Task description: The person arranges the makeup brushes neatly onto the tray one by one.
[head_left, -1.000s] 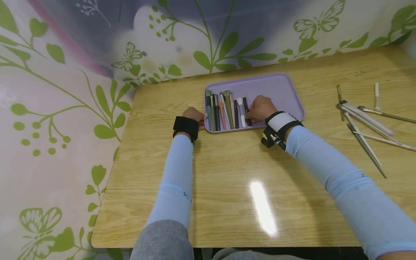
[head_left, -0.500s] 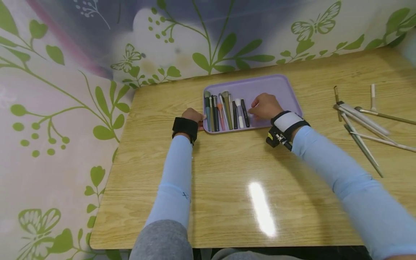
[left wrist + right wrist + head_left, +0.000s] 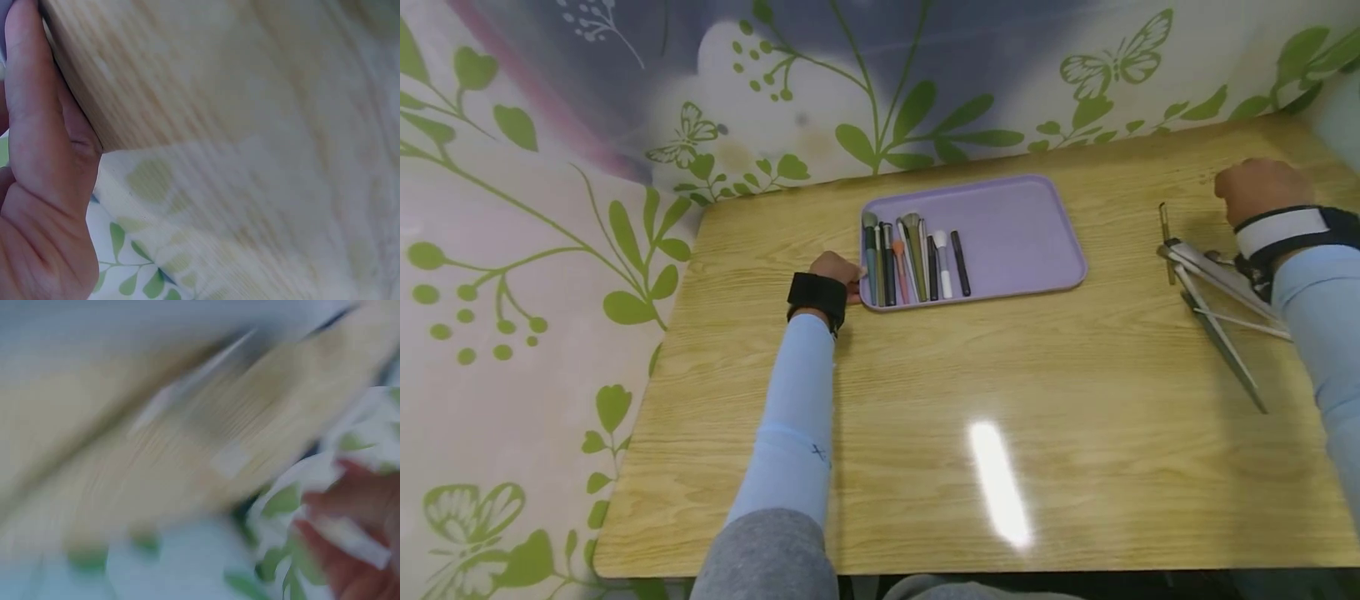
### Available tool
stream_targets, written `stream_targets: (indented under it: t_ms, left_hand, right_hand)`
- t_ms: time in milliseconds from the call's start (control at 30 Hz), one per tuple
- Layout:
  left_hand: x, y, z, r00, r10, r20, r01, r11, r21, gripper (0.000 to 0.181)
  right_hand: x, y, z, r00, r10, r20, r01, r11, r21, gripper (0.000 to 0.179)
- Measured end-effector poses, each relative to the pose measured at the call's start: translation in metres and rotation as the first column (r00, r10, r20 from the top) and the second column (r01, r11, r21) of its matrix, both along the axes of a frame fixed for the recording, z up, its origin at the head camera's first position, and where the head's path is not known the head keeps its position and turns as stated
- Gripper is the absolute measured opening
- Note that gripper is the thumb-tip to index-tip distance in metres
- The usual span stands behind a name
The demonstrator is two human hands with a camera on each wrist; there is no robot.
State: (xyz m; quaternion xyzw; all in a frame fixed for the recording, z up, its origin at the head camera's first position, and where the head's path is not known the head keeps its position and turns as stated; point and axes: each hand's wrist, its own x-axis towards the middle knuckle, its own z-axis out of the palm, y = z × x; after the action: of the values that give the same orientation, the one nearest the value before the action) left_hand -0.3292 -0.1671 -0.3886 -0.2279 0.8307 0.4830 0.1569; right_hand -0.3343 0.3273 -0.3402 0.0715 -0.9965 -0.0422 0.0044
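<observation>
A purple tray (image 3: pixel 1018 229) holds a row of makeup brushes and slim pens along its left half. My left hand (image 3: pixel 837 269) grips the tray's left edge, thumb at the rim; the left wrist view shows the thumb (image 3: pixel 31 94) reaching up to it. At the far right, my right hand (image 3: pixel 1262 192) is over the loose brushes. In the blurred right wrist view it pinches a short white makeup brush (image 3: pixel 356 540) between thumb and fingers. In the tray, a black pen (image 3: pixel 960 263) lies rightmost, beside a white-tipped brush (image 3: pixel 943 262).
Loose brushes lie crossed on the wooden table (image 3: pixel 1075 400) at right, including a thin brown one (image 3: pixel 1166 242) and a dark green-handled one (image 3: pixel 1228 354). My right forearm covers some of them. A leaf-patterned wall (image 3: pixel 820 108) borders the table's back and left.
My right hand has let go of the black pen in the tray, moved right to the loose brushes and taken the short white brush. My left hand stays at the tray's edge.
</observation>
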Motion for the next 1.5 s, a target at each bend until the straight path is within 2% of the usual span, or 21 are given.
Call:
stream_targets:
  t_ms: [67, 133, 300, 433, 567, 667, 733, 800, 867, 900, 933, 967, 1033, 1100, 1200, 1233, 1267, 1333, 1400, 1500]
  left_hand:
    - [0.0, -0.001, 0.001, 1.0, 0.0, 0.01, 0.0, 1.0, 0.009, 0.018]
    - [0.001, -0.002, 0.003, 1.0, 0.002, 0.02, -0.002, 1.0, 0.016, 0.018]
    - [0.003, -0.004, 0.007, 0.999, 0.012, 0.036, -0.013, 1.0, 0.018, 0.016]
    - [0.004, -0.004, 0.011, 0.999, 0.009, 0.04, -0.01, 1.0, 0.019, 0.018]
    - [0.004, -0.005, 0.012, 0.999, 0.028, 0.037, -0.029, 0.999, 0.026, 0.017]
    - [0.003, -0.008, 0.012, 0.999, 0.027, 0.033, -0.028, 0.999, 0.037, 0.017]
    - [0.002, -0.01, 0.012, 0.999, 0.014, 0.031, -0.015, 0.999, 0.044, 0.018]
    - [0.0, -0.013, 0.013, 1.0, 0.014, 0.027, -0.015, 0.999, 0.049, 0.019]
    - [0.0, -0.016, 0.015, 0.999, 0.021, 0.024, -0.022, 0.999, 0.036, 0.019]
    - [0.0, -0.017, 0.016, 0.999, 0.028, 0.024, -0.029, 0.999, 0.029, 0.02]
    - [0.0, -0.018, 0.017, 0.999, 0.033, 0.023, -0.034, 0.999, 0.021, 0.02]
    - [0.0, -0.019, 0.017, 0.999, 0.04, 0.023, -0.041, 0.999, 0.02, 0.02]
    - [0.001, -0.019, 0.018, 0.999, 0.041, 0.024, -0.042, 0.999, 0.021, 0.02]
    - [0.002, -0.019, 0.017, 0.999, 0.044, 0.023, -0.044, 0.998, 0.034, 0.02]
    - [0.003, -0.015, 0.014, 0.998, 0.051, 0.022, -0.052, 0.997, 0.055, 0.019]
    - [0.003, -0.013, 0.013, 0.998, 0.051, 0.021, -0.052, 0.997, 0.052, 0.018]
    - [0.003, -0.011, 0.012, 0.998, 0.056, 0.023, -0.057, 0.997, 0.055, 0.018]
    - [0.003, -0.007, 0.01, 0.997, 0.067, 0.029, -0.069, 0.995, 0.069, 0.018]
    - [0.004, -0.003, 0.01, 0.997, 0.067, 0.031, -0.069, 0.995, 0.071, 0.017]
    - [0.006, 0.002, 0.011, 0.998, 0.061, 0.03, -0.063, 0.996, 0.067, 0.018]
  right_hand:
    - [0.003, 0.017, -0.008, 0.996, 0.082, 0.044, -0.086, 0.991, 0.1, 0.029]
    - [0.006, 0.029, -0.016, 0.983, 0.139, 0.121, -0.157, 0.976, 0.154, 0.043]
    - [0.007, 0.041, -0.029, 0.963, 0.206, 0.174, -0.238, 0.953, 0.189, 0.04]
    - [0.004, 0.043, -0.031, 0.95, 0.261, 0.169, -0.296, 0.926, 0.233, 0.025]
    - [0.001, 0.044, -0.031, 0.938, 0.3, 0.174, -0.336, 0.909, 0.246, 0.019]
    - [0.001, 0.044, -0.032, 0.94, 0.311, 0.141, -0.337, 0.91, 0.241, 0.02]
    - [0.002, 0.038, -0.028, 0.95, 0.302, 0.083, -0.313, 0.921, 0.231, 0.022]
    - [0.001, 0.023, -0.018, 0.962, 0.272, 0.013, -0.271, 0.949, 0.159, 0.026]
    - [-0.003, 0.0, -0.006, 0.97, 0.236, -0.059, -0.236, 0.972, 0.009, 0.022]
    - [-0.005, -0.013, 0.001, 0.974, 0.212, -0.085, -0.219, 0.972, -0.081, 0.021]
    - [-0.007, -0.028, 0.007, 0.975, 0.194, -0.104, -0.21, 0.962, -0.176, 0.019]
    - [-0.009, -0.045, 0.012, 0.979, 0.172, -0.109, -0.196, 0.941, -0.277, 0.017]
    - [-0.013, -0.077, 0.018, 0.98, 0.159, -0.119, -0.196, 0.877, -0.439, 0.016]
    - [-0.013, -0.112, 0.02, 0.988, 0.142, -0.061, -0.151, 0.807, -0.57, 0.019]
    - [-0.013, -0.158, 0.015, 0.987, 0.153, 0.054, -0.068, 0.694, -0.717, 0.019]
    - [-0.013, -0.171, 0.013, 0.982, 0.15, 0.11, -0.015, 0.652, -0.758, 0.019]
    - [-0.013, -0.184, 0.01, 0.978, 0.138, 0.156, 0.037, 0.624, -0.781, 0.02]
    - [-0.014, -0.204, 0.003, 0.973, 0.123, 0.197, 0.082, 0.613, -0.786, 0.018]
    - [-0.013, -0.22, -0.004, 0.971, 0.098, 0.22, 0.112, 0.624, -0.773, 0.015]
    - [-0.012, -0.234, -0.014, 0.973, 0.065, 0.223, 0.12, 0.682, -0.722, 0.015]
